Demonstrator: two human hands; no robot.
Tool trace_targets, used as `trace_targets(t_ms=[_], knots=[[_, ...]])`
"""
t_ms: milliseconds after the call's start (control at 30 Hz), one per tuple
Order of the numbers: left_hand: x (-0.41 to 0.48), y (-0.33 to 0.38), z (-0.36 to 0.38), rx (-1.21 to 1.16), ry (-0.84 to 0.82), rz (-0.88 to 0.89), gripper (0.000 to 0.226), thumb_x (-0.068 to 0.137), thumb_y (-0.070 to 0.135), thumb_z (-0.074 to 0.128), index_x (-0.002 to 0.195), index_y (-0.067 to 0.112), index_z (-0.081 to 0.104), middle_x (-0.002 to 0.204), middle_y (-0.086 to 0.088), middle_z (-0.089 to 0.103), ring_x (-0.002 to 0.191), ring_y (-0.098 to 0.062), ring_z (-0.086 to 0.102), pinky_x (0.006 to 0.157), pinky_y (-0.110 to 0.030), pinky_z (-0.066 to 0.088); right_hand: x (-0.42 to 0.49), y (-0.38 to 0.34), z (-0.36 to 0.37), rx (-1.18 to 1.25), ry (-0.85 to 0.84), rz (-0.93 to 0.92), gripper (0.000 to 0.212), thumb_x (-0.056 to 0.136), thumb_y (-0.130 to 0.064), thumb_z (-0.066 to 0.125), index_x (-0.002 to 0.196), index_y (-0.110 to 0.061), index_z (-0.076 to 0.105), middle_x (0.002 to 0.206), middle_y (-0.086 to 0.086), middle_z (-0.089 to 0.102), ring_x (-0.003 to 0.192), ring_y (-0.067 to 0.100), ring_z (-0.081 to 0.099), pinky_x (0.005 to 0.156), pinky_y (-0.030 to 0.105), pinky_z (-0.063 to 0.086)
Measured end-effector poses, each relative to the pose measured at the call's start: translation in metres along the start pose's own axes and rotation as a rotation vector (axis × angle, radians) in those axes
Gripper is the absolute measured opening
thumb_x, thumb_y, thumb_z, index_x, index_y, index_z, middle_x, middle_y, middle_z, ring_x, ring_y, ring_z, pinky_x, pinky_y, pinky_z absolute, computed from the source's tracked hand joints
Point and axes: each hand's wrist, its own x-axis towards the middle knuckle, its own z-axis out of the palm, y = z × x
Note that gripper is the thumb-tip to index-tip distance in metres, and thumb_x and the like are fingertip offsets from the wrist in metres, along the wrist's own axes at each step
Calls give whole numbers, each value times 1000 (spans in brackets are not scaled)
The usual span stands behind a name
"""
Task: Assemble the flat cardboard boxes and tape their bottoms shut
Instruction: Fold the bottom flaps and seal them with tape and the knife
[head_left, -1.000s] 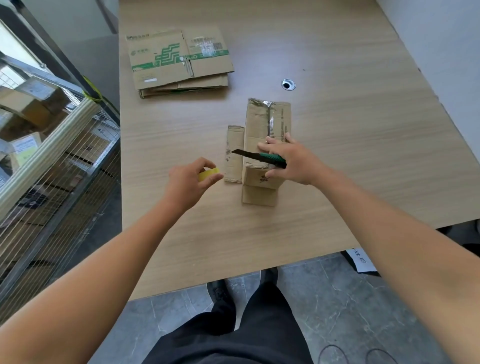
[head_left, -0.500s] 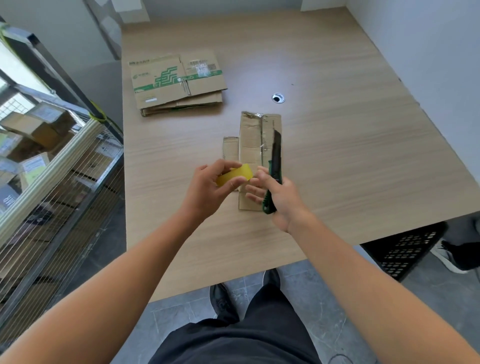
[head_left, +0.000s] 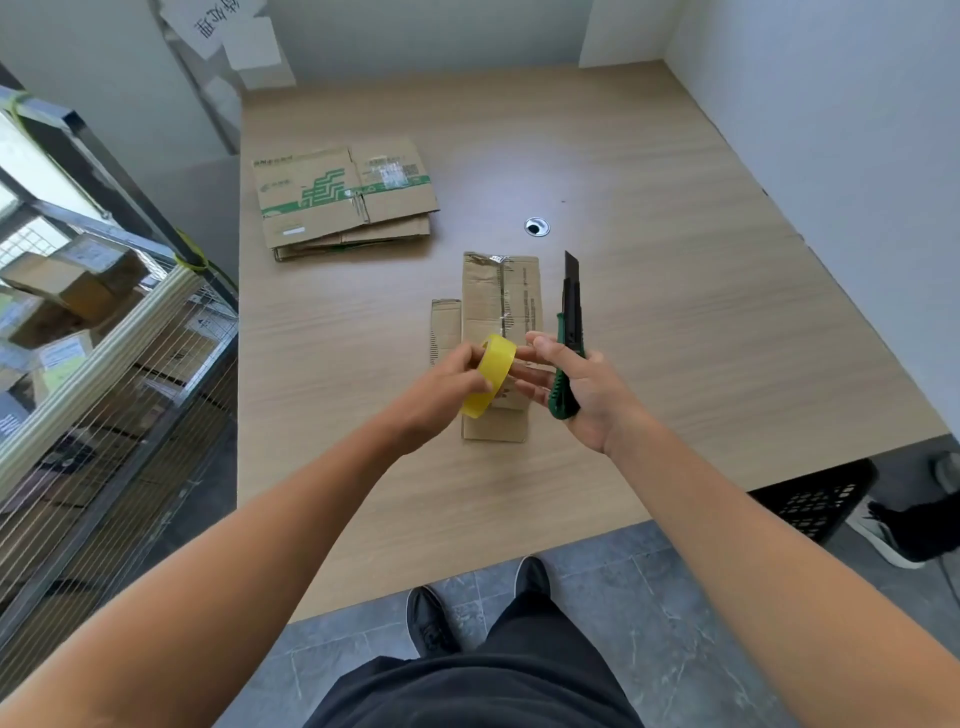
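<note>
Wooden table, near centre: left hand grips yellow tape roll, held on edge above the surface; right hand clasps green utility knife against the palm, blade extended and pointing far, fingertips touching the roll. Beneath both hands: one flattened cardboard box lying on the table. Far left: stack of flat boxes. Left of table: wire rack holding parcels

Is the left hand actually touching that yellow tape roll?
Touching. The head view shows the left hand gripping the yellow tape roll, its fingers curled round the rim.
</note>
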Motion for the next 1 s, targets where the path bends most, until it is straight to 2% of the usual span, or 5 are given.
trace_targets(t_ms=[133, 467, 600, 767, 1000], knots=[[7, 8, 4, -195, 104, -120, 52, 97, 52, 46, 116, 4, 53, 83, -10, 71, 72, -23, 65, 74, -40, 51, 5, -5, -2, -173, -94, -61, 25, 97, -15, 66, 121, -9, 67, 112, 11, 75, 99, 27, 74, 76, 33, 60], [11, 10, 2, -408, 114, -122, 12, 106, 20, 44, 110, 12, 53, 82, -2, 70, 76, -21, 63, 84, -45, 45, 39, 1, -30, -1091, 101, -422, 20, 92, -30, 70, 107, -18, 63, 93, 0, 63, 86, 20, 59, 73, 33, 44], [6, 12, 1, -460, 100, -98, 14, 105, 12, 43, 115, 11, 53, 86, -1, 70, 80, -20, 62, 84, -40, 47, 47, 23, -32, -1081, 87, -421, 36, 94, -25, 70, 128, -16, 62, 159, 8, 31, 149, 20, 27, 112, 27, 28], [3, 20, 3, -508, 218, -126, 20, 95, 3, 37, 109, 7, 50, 79, -7, 64, 74, -25, 57, 83, -42, 43, 50, 37, -26, -987, 167, -360, 51, 96, -33, 66, 144, -22, 53, 163, 4, 23, 151, 15, 22, 110, 20, 20], [1, 30, 2, -544, 303, -73, 42, 83, -12, 29, 116, 6, 50, 82, -9, 57, 75, -23, 51, 77, -33, 45, 59, 42, -28, -1072, 78, -399, 54, 95, -30, 69, 146, -23, 52, 160, 2, 35, 149, 17, 31, 120, 42, 32]])
